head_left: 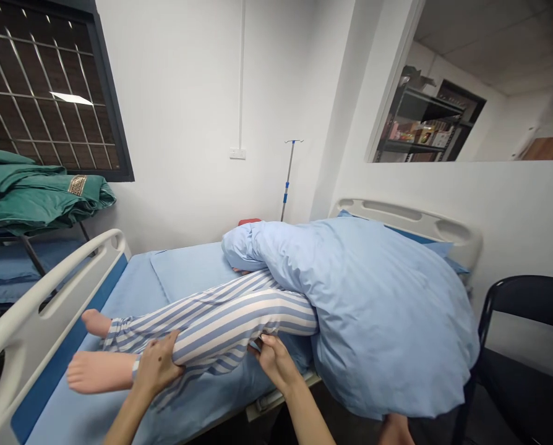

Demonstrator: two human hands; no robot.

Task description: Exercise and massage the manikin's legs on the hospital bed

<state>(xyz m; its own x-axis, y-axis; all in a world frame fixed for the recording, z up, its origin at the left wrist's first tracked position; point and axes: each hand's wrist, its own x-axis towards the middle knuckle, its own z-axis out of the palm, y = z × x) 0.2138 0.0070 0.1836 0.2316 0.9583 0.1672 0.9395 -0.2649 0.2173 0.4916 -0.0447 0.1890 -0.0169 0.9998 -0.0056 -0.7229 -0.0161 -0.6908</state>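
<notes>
A manikin in blue-and-white striped pyjamas (pixel 221 315) lies on a hospital bed (pixel 184 272), its bare feet (pixel 95 369) towards the footboard. A light blue duvet (pixel 373 309) is bunched over its upper body. My left hand (pixel 156 366) is closed round the near lower leg at the trouser cuff. My right hand (pixel 273 358) pinches the striped trouser fabric under the thigh, close to the duvet's edge.
A white footboard (pixel 39 309) stands at the left and a white headboard (pixel 411 219) at the right. A drip stand (pixel 288 176) rises behind the bed. Green folded bedding (pixel 39 194) rests on a rack at the left. A black chair (pixel 522 334) stands at the right.
</notes>
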